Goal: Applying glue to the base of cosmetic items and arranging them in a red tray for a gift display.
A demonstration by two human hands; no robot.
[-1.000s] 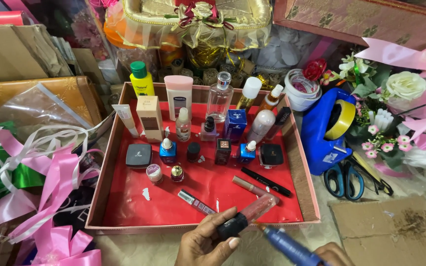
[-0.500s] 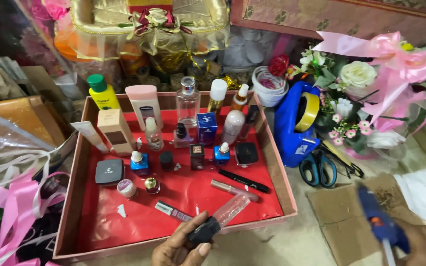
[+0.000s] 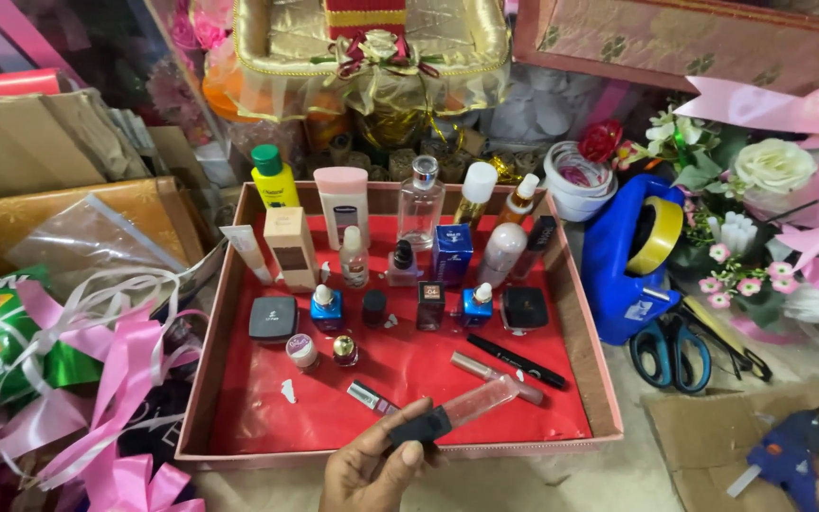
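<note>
My left hand (image 3: 372,466) reaches up from the bottom edge and holds a lip gloss tube (image 3: 462,410) by its black cap, the clear end lying over the front of a red-lined tray (image 3: 234,398). The tray carries several cosmetics: bottles, small blue jars, a black compact (image 3: 272,319), a black pencil (image 3: 517,361). A blue glue gun (image 3: 787,455) lies alone on brown cardboard at the bottom right. My right hand is out of view.
A blue tape dispenser (image 3: 629,254) with yellow tape and scissors (image 3: 672,349) sit right of the tray. Artificial flowers (image 3: 768,171) fill the right side, pink ribbons (image 3: 116,379) the left. A gold-wrapped basket (image 3: 372,57) stands behind the tray.
My right hand carried the glue gun away to the right, set it on the cardboard and left the view. My left hand has kept the lip gloss tube at the tray's front.
</note>
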